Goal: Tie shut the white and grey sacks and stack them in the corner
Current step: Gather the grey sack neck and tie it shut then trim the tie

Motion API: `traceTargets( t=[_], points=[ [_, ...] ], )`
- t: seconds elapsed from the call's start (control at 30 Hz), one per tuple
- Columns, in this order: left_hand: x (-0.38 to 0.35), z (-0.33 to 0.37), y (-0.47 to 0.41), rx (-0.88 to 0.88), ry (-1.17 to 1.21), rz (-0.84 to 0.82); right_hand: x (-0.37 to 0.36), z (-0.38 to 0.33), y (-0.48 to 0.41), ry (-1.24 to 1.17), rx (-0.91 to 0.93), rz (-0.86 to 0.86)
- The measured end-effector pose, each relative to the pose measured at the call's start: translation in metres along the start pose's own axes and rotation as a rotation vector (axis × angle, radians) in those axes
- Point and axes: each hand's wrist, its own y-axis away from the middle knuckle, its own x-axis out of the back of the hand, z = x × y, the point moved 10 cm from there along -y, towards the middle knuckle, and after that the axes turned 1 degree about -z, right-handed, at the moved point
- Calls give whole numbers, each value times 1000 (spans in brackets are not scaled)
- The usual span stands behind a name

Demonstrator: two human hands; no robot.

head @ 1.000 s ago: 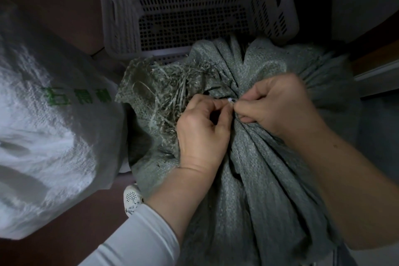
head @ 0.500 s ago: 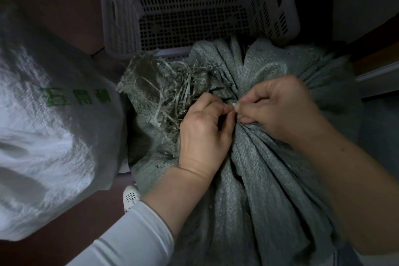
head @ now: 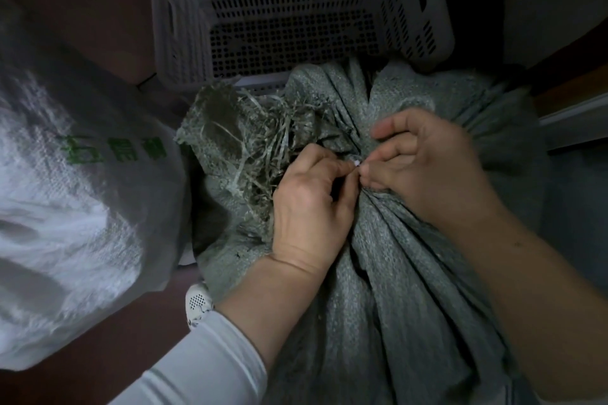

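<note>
A grey woven sack [head: 401,289] stands in front of me, its mouth gathered into a bunched neck under my hands. Its frayed top edge [head: 243,148] flops to the left with loose strands. My left hand [head: 309,204] pinches a small white tie [head: 357,162] at the neck between thumb and forefinger. My right hand [head: 427,164] touches the same tie with its lower fingertips while its forefinger and thumb are lifted and spread. A full white woven sack [head: 72,214] with green print stands at the left, touching the grey sack.
A pale perforated plastic crate [head: 296,6] stands right behind the grey sack. The floor [head: 82,10] is dark reddish brown. A white shoe [head: 199,304] shows between the two sacks. A light ledge or frame [head: 572,128] runs along the right side.
My right hand has loosened from a closed pinch, its forefinger and thumb now lifted apart. My left hand keeps its pinch on the tie. The frayed sack edge has shifted a little.
</note>
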Motion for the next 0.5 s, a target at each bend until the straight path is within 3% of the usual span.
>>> traceTargets(
  t=[0.2, 0.5],
  points=[
    [-9, 8, -1, -87, -49, -77, -10, 1, -9, 130, -8, -119],
    [-7, 4, 1, -17, -63, -60, -13, -7, -13, 267, 29, -207]
  ],
)
